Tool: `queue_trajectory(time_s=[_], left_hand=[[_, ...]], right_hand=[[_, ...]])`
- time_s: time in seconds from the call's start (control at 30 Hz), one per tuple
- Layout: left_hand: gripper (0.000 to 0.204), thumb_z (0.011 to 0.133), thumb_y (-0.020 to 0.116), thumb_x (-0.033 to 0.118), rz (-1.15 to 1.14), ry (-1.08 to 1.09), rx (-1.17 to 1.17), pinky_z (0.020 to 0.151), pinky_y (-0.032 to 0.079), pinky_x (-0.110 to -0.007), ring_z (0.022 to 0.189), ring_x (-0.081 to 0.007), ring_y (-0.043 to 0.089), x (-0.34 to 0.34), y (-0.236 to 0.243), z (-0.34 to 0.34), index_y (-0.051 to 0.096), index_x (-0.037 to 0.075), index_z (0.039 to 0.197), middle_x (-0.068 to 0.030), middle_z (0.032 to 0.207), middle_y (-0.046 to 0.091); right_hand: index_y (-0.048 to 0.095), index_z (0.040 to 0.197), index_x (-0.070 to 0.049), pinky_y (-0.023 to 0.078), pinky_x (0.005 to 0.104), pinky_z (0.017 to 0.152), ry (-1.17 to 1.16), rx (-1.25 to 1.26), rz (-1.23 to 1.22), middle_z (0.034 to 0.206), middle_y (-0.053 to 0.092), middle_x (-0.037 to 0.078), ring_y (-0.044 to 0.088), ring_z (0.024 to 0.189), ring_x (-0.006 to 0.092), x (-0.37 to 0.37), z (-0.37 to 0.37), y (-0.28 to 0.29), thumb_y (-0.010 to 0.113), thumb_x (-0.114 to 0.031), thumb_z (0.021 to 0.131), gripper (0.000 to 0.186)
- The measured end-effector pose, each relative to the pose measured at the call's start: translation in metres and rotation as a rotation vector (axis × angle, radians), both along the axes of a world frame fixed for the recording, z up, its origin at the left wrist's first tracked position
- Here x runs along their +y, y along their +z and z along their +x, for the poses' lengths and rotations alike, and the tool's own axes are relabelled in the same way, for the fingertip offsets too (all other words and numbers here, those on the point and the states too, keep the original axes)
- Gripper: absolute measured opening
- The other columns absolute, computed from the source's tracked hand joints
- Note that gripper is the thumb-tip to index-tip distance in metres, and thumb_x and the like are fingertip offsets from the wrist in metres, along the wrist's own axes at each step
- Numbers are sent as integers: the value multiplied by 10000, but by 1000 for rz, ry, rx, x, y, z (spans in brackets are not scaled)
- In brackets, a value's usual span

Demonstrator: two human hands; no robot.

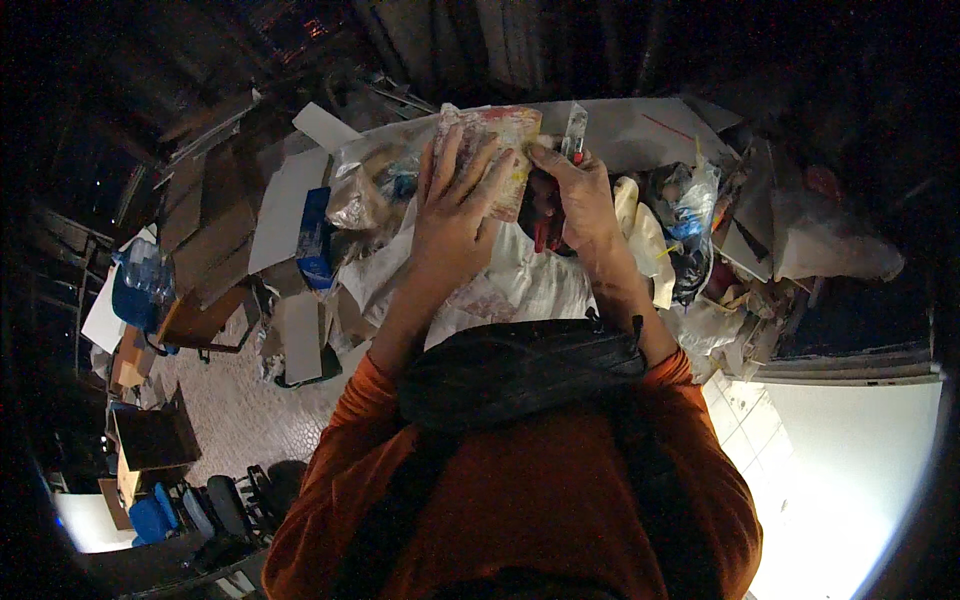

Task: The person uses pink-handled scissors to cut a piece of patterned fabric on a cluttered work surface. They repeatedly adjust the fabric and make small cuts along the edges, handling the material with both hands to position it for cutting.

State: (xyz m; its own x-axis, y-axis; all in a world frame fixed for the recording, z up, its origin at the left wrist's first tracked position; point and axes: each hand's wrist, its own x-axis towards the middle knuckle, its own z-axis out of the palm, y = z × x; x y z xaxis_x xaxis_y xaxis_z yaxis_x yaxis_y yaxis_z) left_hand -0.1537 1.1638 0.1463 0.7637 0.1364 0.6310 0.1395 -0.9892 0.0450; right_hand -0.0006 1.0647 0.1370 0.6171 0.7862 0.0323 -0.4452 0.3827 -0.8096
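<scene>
My left hand (455, 205) holds a worn, paint-streaked rectangular board (510, 140), its fingers stretched across the face. At the board's right edge my right hand (580, 200) has its thumb bent against it and grips a slim pale tool (576, 125) with a red part, possibly a blade, upright among the fingers. Below, between the hands, lie red-and-dark items (543, 225) I cannot make out and a crumpled whitish sheet (515, 280).
Piled cardboard (200, 210), a blue box (315, 240), plastic bags (690, 220) and cream scraps (655, 265) crowd around. A large grey board (640, 130) lies behind. Chairs (220, 500) stand at lower left; a bright tiled floor (750, 420) shows at lower right.
</scene>
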Motion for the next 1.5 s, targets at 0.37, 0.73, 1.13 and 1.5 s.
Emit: queue_trajectory(time_s=[0.37, 0.73, 1.13, 1.5], left_hand=[[379, 944, 664, 221, -1401, -31, -101, 924, 492, -325, 1012, -162, 641, 17, 20, -24, 669, -37, 1221, -130, 1161, 680], [374, 884, 742, 196, -1340, -36, -524, 840, 515, -299, 936, -151, 655, 31, 8, -22, 682, -32, 1174, -91, 1055, 701], [370, 914, 685, 233, -1345, -163, -136, 798, 563, -298, 930, -156, 697, 58, 44, -10, 696, 1, 1203, -82, 1074, 727], [409, 897, 728, 320, -1661, 66, -47, 813, 536, -311, 943, -177, 695, 77, -18, -16, 712, 10, 1164, -99, 1063, 731]], right_hand=[[659, 838, -67, 341, 240, 428, 109, -332, -172, 641, 573, -27, 468, 484, 59, -2, 15, -15, 689, -208, 943, 178], [643, 1079, -42, 445, 281, 596, -62, -640, -145, 787, 591, 36, 552, 661, 123, -12, 25, -44, 566, -228, 1034, 206], [632, 1058, -24, 525, 439, 727, -150, -1258, -286, 881, 689, 235, 675, 839, 437, 10, 45, 12, 555, -334, 1031, 320], [591, 1106, -8, 522, 445, 694, -57, -1192, -287, 814, 686, 187, 670, 746, 397, 11, 42, -55, 633, -359, 985, 375]])
